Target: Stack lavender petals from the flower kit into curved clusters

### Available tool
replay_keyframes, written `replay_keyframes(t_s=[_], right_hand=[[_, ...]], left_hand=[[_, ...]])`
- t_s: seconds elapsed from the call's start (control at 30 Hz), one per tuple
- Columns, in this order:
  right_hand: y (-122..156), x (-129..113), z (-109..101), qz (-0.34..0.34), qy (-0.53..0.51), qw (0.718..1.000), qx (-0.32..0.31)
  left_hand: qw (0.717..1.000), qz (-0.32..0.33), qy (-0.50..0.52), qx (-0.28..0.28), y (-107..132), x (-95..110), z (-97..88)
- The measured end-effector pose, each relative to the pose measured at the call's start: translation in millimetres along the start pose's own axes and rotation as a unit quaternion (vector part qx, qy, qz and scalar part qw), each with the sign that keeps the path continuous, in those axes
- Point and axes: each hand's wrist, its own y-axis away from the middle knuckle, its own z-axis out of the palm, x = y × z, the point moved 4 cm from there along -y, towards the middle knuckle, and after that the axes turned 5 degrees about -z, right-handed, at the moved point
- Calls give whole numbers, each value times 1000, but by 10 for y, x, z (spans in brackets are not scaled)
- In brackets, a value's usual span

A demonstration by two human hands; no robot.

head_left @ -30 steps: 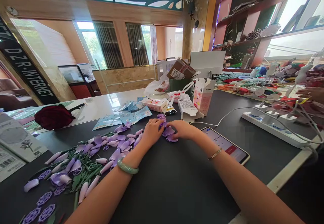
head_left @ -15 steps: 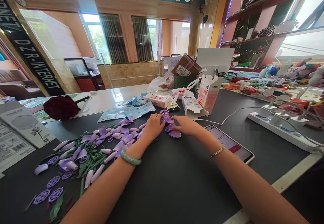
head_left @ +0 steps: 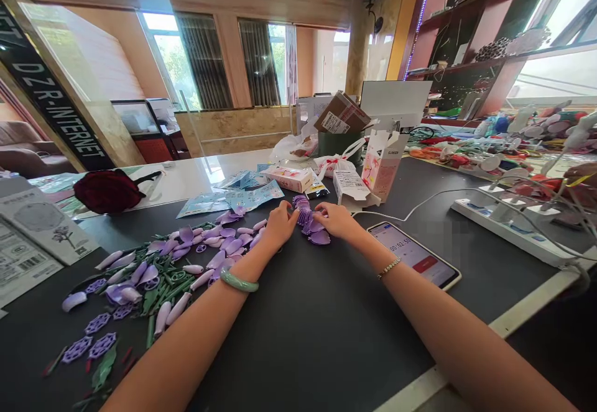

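A row of overlapping purple plastic petals [head_left: 304,214] lies on the dark table between my two hands. My left hand [head_left: 281,224], a green bangle at its wrist, is closed, its thumb and fingertips pressing the row's left side. From the right, the bent fingers and thumb of my right hand [head_left: 336,220] close on petals of the same row; its fingertips are partly hidden. One wider petal [head_left: 319,237] lies at the near end. Left of my left arm spreads a pile of loose lilac petals [head_left: 227,245], pale pink bud-shaped pieces [head_left: 162,317], green stems [head_left: 175,288] and purple lattice discs [head_left: 102,345].
A phone [head_left: 420,261] lies by my right forearm, near a white power strip [head_left: 508,235] with cables. Small boxes [head_left: 349,188], blue packets [head_left: 254,196] and a green bin [head_left: 333,145] stand beyond. A dark red flower [head_left: 108,191] and a white box [head_left: 41,238] sit left.
The petals in the row sit closer together and more in line between my hands. My right hand has shifted slightly left. The whole view has tilted a little downward.
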Motion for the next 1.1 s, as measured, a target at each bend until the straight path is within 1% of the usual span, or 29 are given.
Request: replay_keyframes(t_s=[0.07, 0.13, 0.3, 0.43, 0.63, 0.83, 0.93, 1.1], right_hand=[[-5, 0, -6, -14, 3, 1000, -15], [-18, 28, -2, -13, 5, 1000, -18], [-57, 145, 43, 8, 3, 1000, 4], [-69, 182, 79, 14, -8, 1000, 9], [-60, 148, 89, 17, -29, 999, 14], [-40, 91, 120, 14, -63, 998, 9], [-41, 74, 142, 11, -85, 996, 13], [-41, 39, 175, -11, -113, 993, 23]], left_hand=[[1000, -5, 6, -4, 12, 6, -5], [1000, -10, 12, -9, 24, 17, -14], [999, -23, 36, -21, 43, 36, -27], [996, -44, 74, -30, 31, 27, -14], [988, -68, 128, -45, 29, 10, -4], [985, -71, 144, -68, 57, 15, 5], [985, -68, 146, -67, 48, 8, 10], [987, -55, 146, -49, 24, -16, 10]])
